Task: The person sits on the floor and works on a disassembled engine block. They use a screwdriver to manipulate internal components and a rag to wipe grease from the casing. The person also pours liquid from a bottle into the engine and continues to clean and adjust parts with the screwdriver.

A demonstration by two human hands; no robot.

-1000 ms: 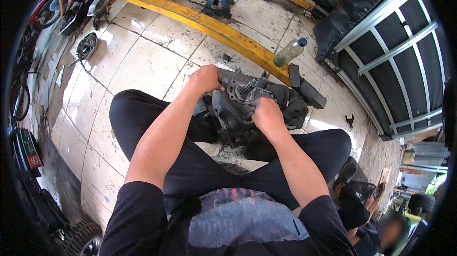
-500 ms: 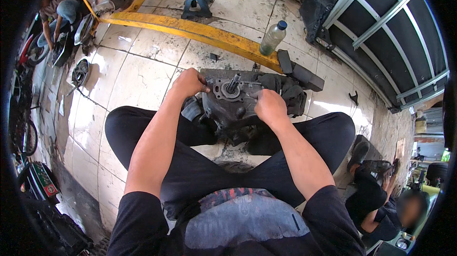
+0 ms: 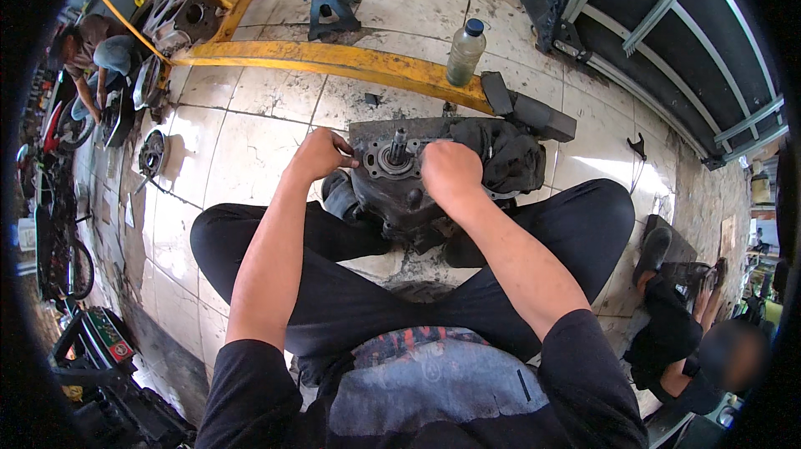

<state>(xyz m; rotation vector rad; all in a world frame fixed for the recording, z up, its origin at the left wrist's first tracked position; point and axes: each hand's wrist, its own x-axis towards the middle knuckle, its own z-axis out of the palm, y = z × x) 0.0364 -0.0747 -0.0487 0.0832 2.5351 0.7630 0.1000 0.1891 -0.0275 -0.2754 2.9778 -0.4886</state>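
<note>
Since the earlier frame, the bare right hand (image 3: pixel 451 172) has come nearer to the dark splined metal shaft (image 3: pixel 400 142), while the bare left hand (image 3: pixel 319 154) stays at about the same place. The shaft rises from a light grey, lobed metal flange (image 3: pixel 373 169) on top of a dark grey, dirty metal housing (image 3: pixel 380 197), which is located between the person's folded legs, in black trousers (image 3: pixel 551 224). The step in hand seems to be work at this flange; I judge that the next move calls for steady control close around the shaft. The right hand is curled tightly, and the left has finger and thumb close together near the housing's left edge; whether either holds something, I cannot tell. The shaft's long axis is nearly upright, free end pointing upward; the housing's longer side seems to run left to right, partly hidden.
</note>
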